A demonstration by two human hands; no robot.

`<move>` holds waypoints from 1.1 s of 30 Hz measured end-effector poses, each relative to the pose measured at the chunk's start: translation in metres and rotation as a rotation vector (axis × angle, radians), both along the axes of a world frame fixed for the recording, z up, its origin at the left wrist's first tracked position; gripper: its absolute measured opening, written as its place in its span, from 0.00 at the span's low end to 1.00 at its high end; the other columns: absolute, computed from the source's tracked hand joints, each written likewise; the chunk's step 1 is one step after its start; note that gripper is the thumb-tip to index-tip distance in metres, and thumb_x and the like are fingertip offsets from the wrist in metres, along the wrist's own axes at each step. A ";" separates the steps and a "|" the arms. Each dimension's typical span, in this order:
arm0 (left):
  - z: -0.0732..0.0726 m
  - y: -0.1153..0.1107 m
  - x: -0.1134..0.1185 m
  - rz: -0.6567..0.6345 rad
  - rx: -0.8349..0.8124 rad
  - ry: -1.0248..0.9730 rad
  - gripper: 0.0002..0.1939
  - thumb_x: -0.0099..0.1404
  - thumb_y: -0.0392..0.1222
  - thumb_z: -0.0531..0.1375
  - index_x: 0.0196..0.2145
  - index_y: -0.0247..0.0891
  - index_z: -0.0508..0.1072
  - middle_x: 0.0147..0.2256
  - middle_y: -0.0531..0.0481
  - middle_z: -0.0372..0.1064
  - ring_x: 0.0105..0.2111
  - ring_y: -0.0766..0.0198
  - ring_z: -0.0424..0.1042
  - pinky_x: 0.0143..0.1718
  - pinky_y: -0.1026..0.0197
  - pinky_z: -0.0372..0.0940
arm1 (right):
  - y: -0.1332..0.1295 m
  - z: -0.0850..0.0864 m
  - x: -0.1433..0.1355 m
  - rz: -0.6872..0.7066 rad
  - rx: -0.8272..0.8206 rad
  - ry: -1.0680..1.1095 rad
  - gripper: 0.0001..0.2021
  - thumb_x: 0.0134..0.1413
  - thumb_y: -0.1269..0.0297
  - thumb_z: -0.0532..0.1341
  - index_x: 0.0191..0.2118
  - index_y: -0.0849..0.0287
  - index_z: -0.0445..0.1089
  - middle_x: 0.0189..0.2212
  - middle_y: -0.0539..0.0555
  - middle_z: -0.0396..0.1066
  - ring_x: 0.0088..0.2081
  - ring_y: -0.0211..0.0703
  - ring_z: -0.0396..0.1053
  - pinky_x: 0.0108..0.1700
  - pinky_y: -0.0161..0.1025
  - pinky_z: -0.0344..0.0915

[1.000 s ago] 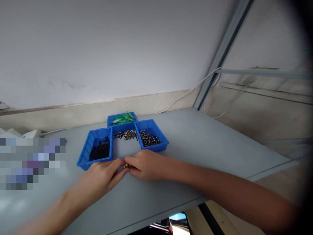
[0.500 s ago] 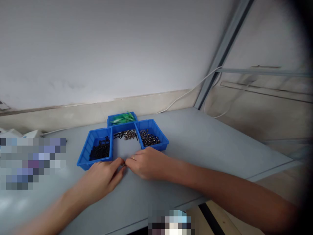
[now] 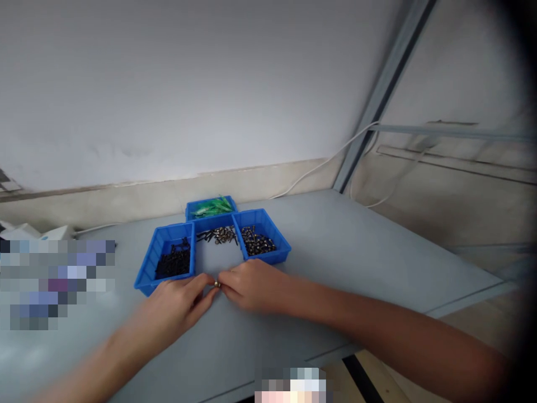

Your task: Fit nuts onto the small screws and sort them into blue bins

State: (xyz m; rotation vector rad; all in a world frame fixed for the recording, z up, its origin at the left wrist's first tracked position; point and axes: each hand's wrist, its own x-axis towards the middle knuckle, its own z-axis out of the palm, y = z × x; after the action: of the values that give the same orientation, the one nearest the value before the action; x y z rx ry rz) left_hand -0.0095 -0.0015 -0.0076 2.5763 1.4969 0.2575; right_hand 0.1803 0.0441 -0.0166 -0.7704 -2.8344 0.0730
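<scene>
My left hand (image 3: 178,302) and my right hand (image 3: 255,285) meet fingertip to fingertip just above the table, in front of the blue bins. Between them shows a small shiny, rounded metal piece (image 3: 217,284), pinched by thumb and finger from both sides. Whether a second part is joined to it is hidden by the fingers. Beyond my left hand, a blue bin (image 3: 145,271) holds black screw-like pieces (image 3: 174,260). Past my right hand, another blue bin (image 3: 277,232) contains rounded metal pieces (image 3: 258,243).
A third blue bin (image 3: 191,212) at the back holds green plastic pieces (image 3: 213,207). Between the bins lies a loose pile of dark and metallic parts (image 3: 220,235). A white cable (image 3: 308,170) runs along the wall to a metal post (image 3: 363,143). A blurred patch covers the table's left side.
The rounded metal piece now shows more plainly between my fingertips. Both hands stay pinched in nearly the same place; the whole view has shifted slightly downward.
</scene>
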 end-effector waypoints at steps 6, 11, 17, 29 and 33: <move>-0.001 -0.001 -0.002 -0.021 0.040 -0.029 0.13 0.67 0.46 0.46 0.39 0.39 0.67 0.26 0.52 0.69 0.25 0.64 0.70 0.26 0.64 0.63 | -0.002 0.007 -0.001 -0.017 -0.083 0.022 0.10 0.57 0.65 0.50 0.33 0.62 0.67 0.24 0.53 0.71 0.25 0.38 0.66 0.25 0.34 0.52; 0.001 -0.002 -0.004 -0.044 0.062 -0.064 0.12 0.67 0.44 0.47 0.40 0.39 0.66 0.25 0.53 0.69 0.26 0.64 0.70 0.26 0.64 0.63 | -0.003 0.007 -0.001 0.003 0.028 0.040 0.11 0.58 0.64 0.50 0.32 0.63 0.66 0.24 0.52 0.70 0.24 0.37 0.65 0.24 0.34 0.49; 0.004 -0.003 -0.001 -0.067 0.090 -0.026 0.13 0.67 0.43 0.45 0.40 0.38 0.66 0.26 0.52 0.70 0.27 0.63 0.71 0.27 0.64 0.63 | 0.007 0.023 0.007 -0.041 0.155 0.067 0.10 0.56 0.65 0.51 0.29 0.61 0.65 0.22 0.50 0.68 0.23 0.35 0.62 0.25 0.35 0.46; -0.001 0.000 0.001 -0.248 0.072 0.207 0.12 0.67 0.39 0.45 0.30 0.38 0.65 0.26 0.52 0.69 0.25 0.63 0.71 0.23 0.63 0.59 | 0.068 0.046 0.017 -0.293 0.294 -0.179 0.11 0.58 0.66 0.49 0.33 0.62 0.67 0.29 0.55 0.70 0.32 0.42 0.66 0.31 0.36 0.55; -0.003 0.001 -0.001 -0.256 0.066 0.199 0.12 0.67 0.39 0.45 0.29 0.38 0.64 0.26 0.53 0.69 0.25 0.63 0.71 0.24 0.63 0.60 | 0.083 0.040 -0.020 -0.013 0.388 -0.282 0.07 0.55 0.72 0.52 0.35 0.64 0.67 0.33 0.57 0.69 0.38 0.45 0.66 0.38 0.39 0.58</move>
State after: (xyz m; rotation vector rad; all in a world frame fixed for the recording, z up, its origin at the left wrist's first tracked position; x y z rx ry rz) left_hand -0.0103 -0.0004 -0.0111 2.8820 1.2108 0.0203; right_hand 0.1606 0.1276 0.0233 -0.7582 -2.9554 -0.6141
